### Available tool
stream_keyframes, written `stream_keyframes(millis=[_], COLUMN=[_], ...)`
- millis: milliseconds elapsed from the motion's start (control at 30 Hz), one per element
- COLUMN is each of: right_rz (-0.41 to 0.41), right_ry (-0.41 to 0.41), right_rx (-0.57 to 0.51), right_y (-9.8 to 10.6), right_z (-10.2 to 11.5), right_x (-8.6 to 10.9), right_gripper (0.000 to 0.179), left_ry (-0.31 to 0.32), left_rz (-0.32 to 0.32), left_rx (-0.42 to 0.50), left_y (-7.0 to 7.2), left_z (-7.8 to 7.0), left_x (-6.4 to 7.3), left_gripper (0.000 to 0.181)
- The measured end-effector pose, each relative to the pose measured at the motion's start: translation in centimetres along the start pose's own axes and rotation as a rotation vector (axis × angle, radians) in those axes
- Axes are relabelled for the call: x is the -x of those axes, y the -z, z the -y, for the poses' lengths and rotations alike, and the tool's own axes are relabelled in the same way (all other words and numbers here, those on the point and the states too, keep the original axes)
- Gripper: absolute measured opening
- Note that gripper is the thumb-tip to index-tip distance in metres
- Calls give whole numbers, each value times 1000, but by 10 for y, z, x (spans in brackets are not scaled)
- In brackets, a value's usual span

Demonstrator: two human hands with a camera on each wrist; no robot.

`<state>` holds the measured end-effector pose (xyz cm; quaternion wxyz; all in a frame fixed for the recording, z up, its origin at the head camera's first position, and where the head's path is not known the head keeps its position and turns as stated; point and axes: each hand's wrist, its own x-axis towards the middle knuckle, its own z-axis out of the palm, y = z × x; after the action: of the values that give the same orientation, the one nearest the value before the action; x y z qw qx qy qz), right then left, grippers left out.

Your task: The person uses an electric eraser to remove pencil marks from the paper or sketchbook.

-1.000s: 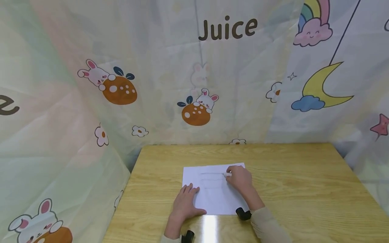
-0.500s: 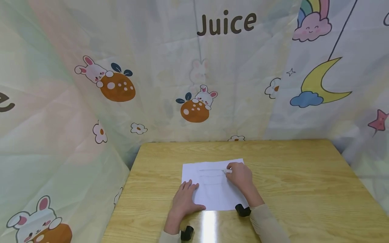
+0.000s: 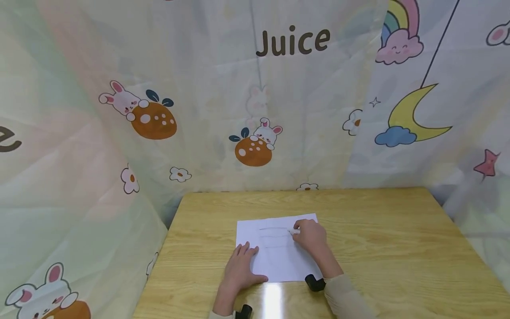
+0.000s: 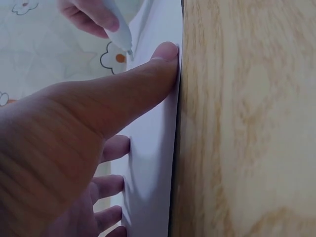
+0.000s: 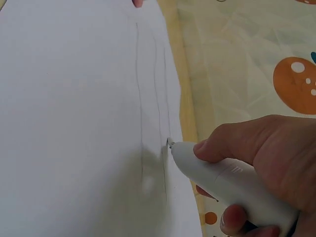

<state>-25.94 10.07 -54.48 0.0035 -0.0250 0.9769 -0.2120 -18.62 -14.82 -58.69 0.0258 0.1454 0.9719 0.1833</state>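
Observation:
In the head view, my right hand (image 3: pixel 312 235) is over the upper right of a white sheet of paper (image 3: pixel 283 268). It grips a thick white pen-shaped electric eraser (image 5: pixel 222 185), thumb on one side and curled fingers on the other. The small tip meets the end of the top pencil line (image 5: pixel 166 89) in the right wrist view. Two more pencil lines run beside that one. My left hand (image 3: pixel 239 268) rests on the paper's lower left with fingers spread. Its thumb (image 4: pixel 148 74) lies along the near edge in the left wrist view.
The sheet lies on a wood-grain table (image 3: pixel 390 248). Behind and to the sides hangs a patterned cloth (image 3: pixel 207 110) with rabbits, fruit and a moon. Black wrist cameras (image 3: pixel 314 282) sit by both wrists.
The head view has shifted slightly. My right hand has moved very little with the electric eraser, and the top line's right end looks a bit shorter. My left hand stays on the paper.

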Motion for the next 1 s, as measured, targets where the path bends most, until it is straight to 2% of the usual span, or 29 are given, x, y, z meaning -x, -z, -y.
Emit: stream_keyframes(millis=[167, 333, 467, 667, 1000], right_rz=[-21, 18, -9, 0, 5], right_ry=[16, -13, -6, -23, 1], right_rx=[0, -10, -21, -22, -28], right_y=[2, 1, -2, -1, 1], right_z=[1, 1, 2, 3, 5], right_x=[-3, 2, 2, 0, 2], right_gripper=[17, 16, 17, 17, 18], left_ry=[6, 7, 6, 9, 24], left_rz=[5, 13, -5, 9, 28], left_rx=[-19, -16, -25, -15, -31], left_y=[-3, -5, -4, 0, 2], left_z=[0, 2, 2, 2, -1], left_x=[-2, 1, 1, 1, 2], left_gripper=[94, 94, 94, 95, 95])
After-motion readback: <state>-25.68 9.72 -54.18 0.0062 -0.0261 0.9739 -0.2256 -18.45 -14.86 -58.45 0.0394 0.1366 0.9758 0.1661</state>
